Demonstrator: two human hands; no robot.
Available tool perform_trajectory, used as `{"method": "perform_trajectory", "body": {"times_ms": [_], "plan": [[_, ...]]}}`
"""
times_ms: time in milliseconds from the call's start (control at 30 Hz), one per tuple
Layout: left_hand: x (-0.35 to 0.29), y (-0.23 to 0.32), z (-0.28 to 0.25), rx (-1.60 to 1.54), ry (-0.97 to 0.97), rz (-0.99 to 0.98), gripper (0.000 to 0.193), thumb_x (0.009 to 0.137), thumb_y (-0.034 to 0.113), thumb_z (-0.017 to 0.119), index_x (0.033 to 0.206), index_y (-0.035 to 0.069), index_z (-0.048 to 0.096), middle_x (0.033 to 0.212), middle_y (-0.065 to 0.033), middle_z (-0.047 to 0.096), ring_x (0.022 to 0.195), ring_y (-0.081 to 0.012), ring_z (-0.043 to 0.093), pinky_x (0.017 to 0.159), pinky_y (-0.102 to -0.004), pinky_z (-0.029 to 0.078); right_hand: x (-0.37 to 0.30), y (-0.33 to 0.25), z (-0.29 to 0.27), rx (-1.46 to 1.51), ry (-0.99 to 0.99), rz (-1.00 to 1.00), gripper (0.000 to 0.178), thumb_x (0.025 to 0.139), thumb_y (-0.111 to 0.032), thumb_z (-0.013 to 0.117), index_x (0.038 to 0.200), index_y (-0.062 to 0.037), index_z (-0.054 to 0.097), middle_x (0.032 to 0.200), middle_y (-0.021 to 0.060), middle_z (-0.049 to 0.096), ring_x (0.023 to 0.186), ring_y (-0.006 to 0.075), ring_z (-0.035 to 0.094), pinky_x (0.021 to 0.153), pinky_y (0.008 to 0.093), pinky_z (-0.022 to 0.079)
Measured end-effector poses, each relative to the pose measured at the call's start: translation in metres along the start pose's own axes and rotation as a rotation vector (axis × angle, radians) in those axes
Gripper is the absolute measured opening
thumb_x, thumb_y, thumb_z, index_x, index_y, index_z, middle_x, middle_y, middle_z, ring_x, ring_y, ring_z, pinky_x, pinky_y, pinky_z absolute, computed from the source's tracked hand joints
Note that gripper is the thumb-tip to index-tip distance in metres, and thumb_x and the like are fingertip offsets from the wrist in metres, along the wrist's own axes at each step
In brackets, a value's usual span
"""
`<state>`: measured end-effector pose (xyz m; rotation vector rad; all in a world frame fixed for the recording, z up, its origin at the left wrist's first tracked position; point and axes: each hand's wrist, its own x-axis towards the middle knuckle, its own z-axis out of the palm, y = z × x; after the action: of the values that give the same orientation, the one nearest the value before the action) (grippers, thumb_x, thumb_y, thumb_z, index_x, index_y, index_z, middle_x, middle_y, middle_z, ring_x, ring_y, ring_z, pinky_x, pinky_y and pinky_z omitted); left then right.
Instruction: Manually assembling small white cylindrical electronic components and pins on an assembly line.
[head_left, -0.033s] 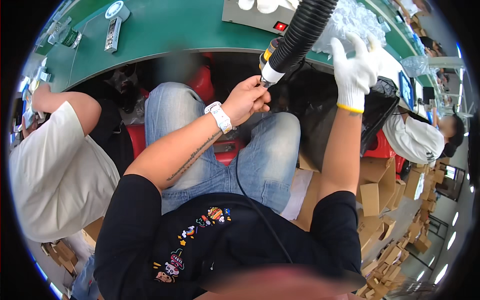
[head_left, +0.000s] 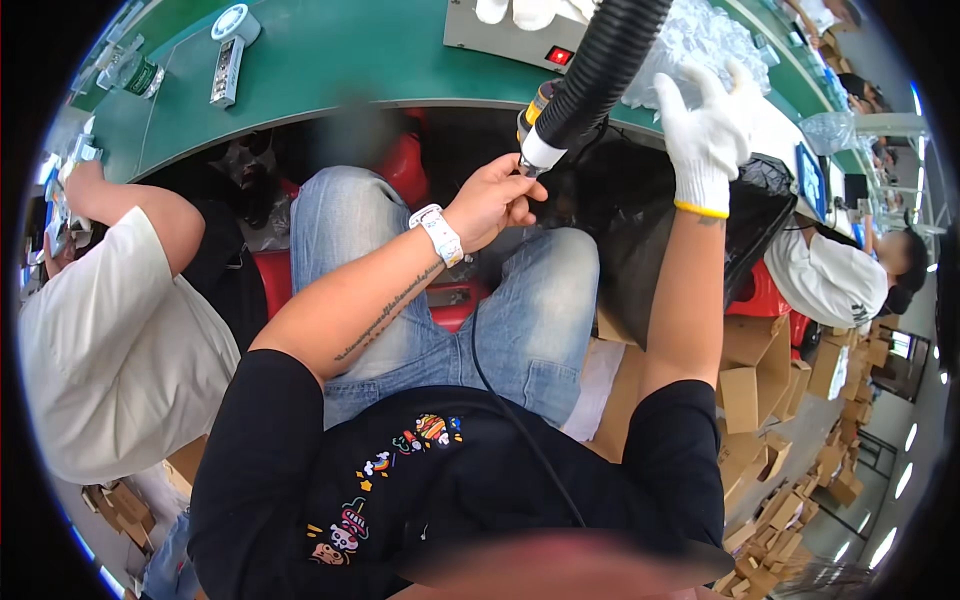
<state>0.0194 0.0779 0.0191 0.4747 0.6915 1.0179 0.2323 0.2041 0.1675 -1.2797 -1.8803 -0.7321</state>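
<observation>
My bare left hand (head_left: 493,206), with a white watch (head_left: 437,235) on the wrist, is closed in a pinch right below the pale end of a black ribbed hose (head_left: 600,80). What its fingertips hold is hidden or too small to name. Beside the hose end is a yellow-and-black cylindrical part (head_left: 535,108). My right hand (head_left: 703,140) wears a white knitted glove with a yellow cuff; its fingers are spread and nothing shows in them. It is raised at the bench edge, near a heap of clear plastic bags (head_left: 705,45).
The green bench (head_left: 330,60) carries a grey metal box (head_left: 490,35) with a red lit switch, a white roll (head_left: 235,23) and a bottle (head_left: 140,75). A black plastic bag (head_left: 745,235) hangs at the right. Co-workers sit on both sides. Cardboard boxes (head_left: 745,395) lie at the right.
My gloved right hand has shifted very slightly left and up. My left hand stays at the hose end with almost no movement.
</observation>
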Motion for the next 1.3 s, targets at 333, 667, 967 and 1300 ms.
{"method": "perform_trajectory", "body": {"times_ms": [333, 667, 967, 1300], "plan": [[-0.005, -0.001, -0.011, 0.054, 0.100, -0.085, 0.033, 0.107, 0.033, 0.053, 0.133, 0.012, 0.054, 0.112, -0.0036, 0.069, 0.091, -0.0105, 0.065, 0.079, -0.0324, 0.055, -0.006, -0.023, -0.045, 0.466, -0.181, 0.105, 0.019, 0.078, -0.020, 0.083, 0.091, -0.0091, 0.075, 0.131, 0.0152, 0.065, 0.121, 0.0332, 0.061, 0.104, 0.0432, 0.047], [-0.039, 0.005, -0.025, -0.213, 0.058, 0.087, 0.053, 0.110, 0.048, 0.034, 0.147, 0.010, 0.042, 0.144, -0.0122, 0.055, 0.131, -0.0284, 0.055, 0.112, -0.0491, 0.042, -0.159, -0.166, -0.036, 1.179, -0.435, 0.576, 0.054, 0.082, -0.009, 0.077, 0.131, -0.0005, 0.057, 0.116, 0.0197, 0.070, 0.100, 0.0308, 0.072, 0.092, 0.0388, 0.055], [-0.063, -0.011, -0.009, 0.174, 0.026, 0.394, 0.050, 0.106, 0.029, 0.055, 0.149, 0.009, 0.038, 0.146, -0.0108, 0.052, 0.134, -0.0228, 0.050, 0.116, -0.0423, 0.037, -0.162, -0.154, -0.037, 1.051, -0.727, 0.413, 0.062, 0.087, -0.016, 0.074, 0.141, -0.0001, 0.051, 0.121, 0.0238, 0.068, 0.108, 0.0388, 0.070, 0.093, 0.0409, 0.055], [-0.053, -0.014, -0.007, 0.389, -0.032, 0.615, 0.048, 0.098, 0.015, 0.068, 0.140, 0.006, 0.047, 0.139, -0.0106, 0.057, 0.129, -0.0192, 0.053, 0.111, -0.0370, 0.041, -0.202, -0.129, -0.023, 1.432, -0.773, 0.824, 0.050, 0.084, -0.012, 0.075, 0.130, -0.0015, 0.058, 0.111, 0.0118, 0.070, 0.102, 0.0226, 0.069, 0.089, 0.0354, 0.055]]}}
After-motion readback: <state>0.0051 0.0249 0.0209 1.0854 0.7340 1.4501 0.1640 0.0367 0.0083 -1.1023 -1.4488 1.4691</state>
